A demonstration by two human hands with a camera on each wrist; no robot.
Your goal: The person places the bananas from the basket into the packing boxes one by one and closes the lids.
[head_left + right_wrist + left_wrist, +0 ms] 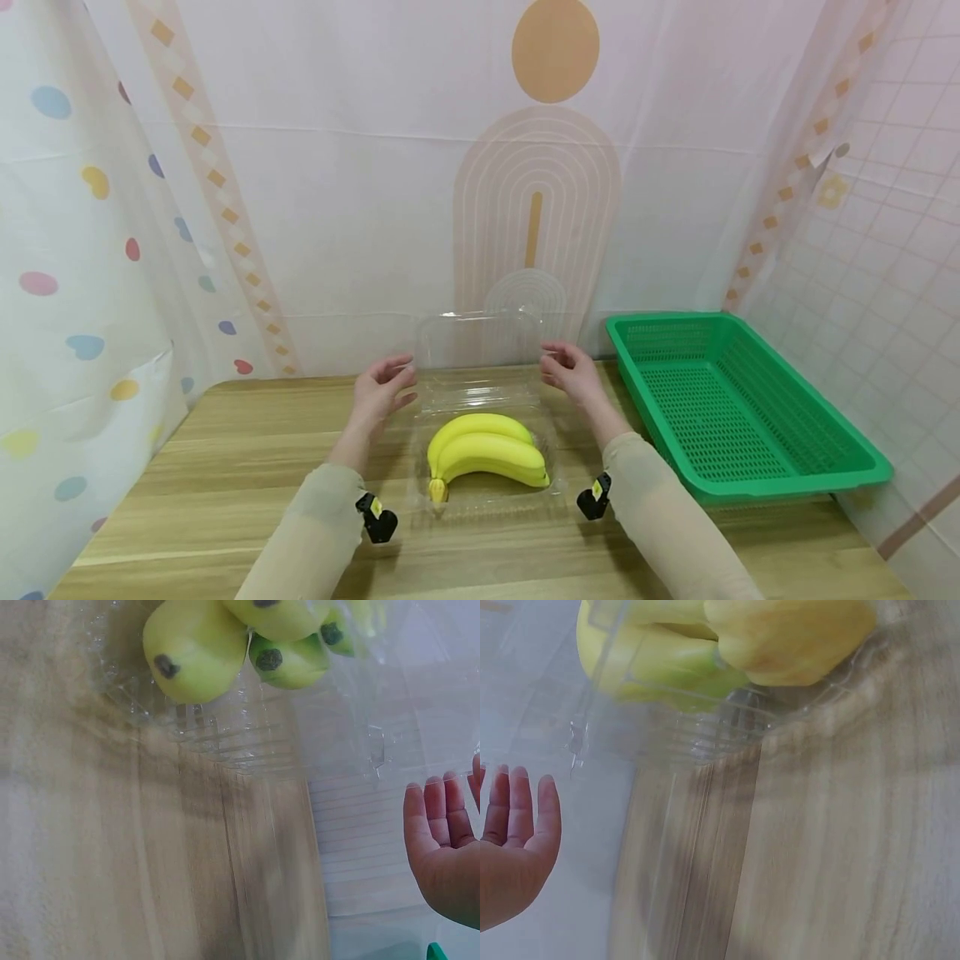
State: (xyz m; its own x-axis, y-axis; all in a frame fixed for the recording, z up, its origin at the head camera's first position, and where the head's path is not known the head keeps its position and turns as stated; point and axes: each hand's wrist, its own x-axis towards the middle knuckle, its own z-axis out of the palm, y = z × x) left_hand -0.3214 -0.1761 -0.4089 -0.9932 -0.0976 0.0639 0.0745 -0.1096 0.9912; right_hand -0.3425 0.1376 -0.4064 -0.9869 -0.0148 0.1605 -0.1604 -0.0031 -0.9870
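Note:
A clear plastic clamshell box point(495, 510) lies on the table with its lid point(476, 350) raised at the back. Inside the base rests a bunch of yellow bananas point(487, 454), its stem toward the front left. My left hand point(381, 390) is at the lid's left edge, thumb apart from the fingers. Opposite it, my right hand point(576, 379) is at the right edge. In the right wrist view the fingertips point(436, 796) meet the lid's edge, fingers fairly straight. The left wrist view shows extended fingers point(547, 806) close to the lid; contact there is hard to tell.
A green plastic basket point(787, 483) with slotted walls stands to the right on the wooden table point(247, 450). Patterned curtains point(337, 208) hang behind the table and at both sides. A small black camera sits on each wrist.

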